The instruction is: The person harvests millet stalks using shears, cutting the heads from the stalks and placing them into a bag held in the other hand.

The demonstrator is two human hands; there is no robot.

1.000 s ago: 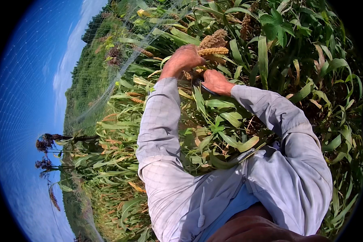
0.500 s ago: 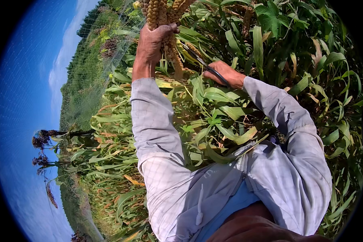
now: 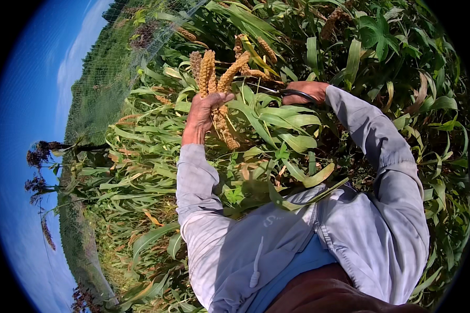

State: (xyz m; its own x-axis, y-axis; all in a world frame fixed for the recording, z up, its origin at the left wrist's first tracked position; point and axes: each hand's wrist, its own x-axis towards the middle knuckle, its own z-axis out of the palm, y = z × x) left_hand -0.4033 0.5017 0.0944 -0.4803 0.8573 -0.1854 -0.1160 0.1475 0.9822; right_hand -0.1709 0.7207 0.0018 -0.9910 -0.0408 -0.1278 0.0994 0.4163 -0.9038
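Observation:
A bunch of golden-brown foxtail millet ears (image 3: 207, 73) is wrapped in my left hand (image 3: 204, 112). Most of the ears point up past the thumb, while others hang below the fist. To the right, my right hand (image 3: 305, 91) is closed around the black handles of a pair of scissors (image 3: 287, 92). Their slim blades point left toward the bunch, partly lost among leaves and stems, so I cannot tell whether they touch a stalk. Just above the blades, several more millet ears (image 3: 267, 49) stand among the leaves.
Dense green and yellowing millet leaves (image 3: 297, 120) surround both hands. A fine net (image 3: 164, 39) stretches along the upper left, with a wooded hillside (image 3: 96, 78) behind it. Dark seed heads (image 3: 39, 154) rise at the left. A broad lobed leaf (image 3: 377, 36) grows at upper right.
My left hand has come down toward me with the millet bunch, bringing the ear tips into view. My right hand has shifted slightly up and right, and the scissors now lie more level.

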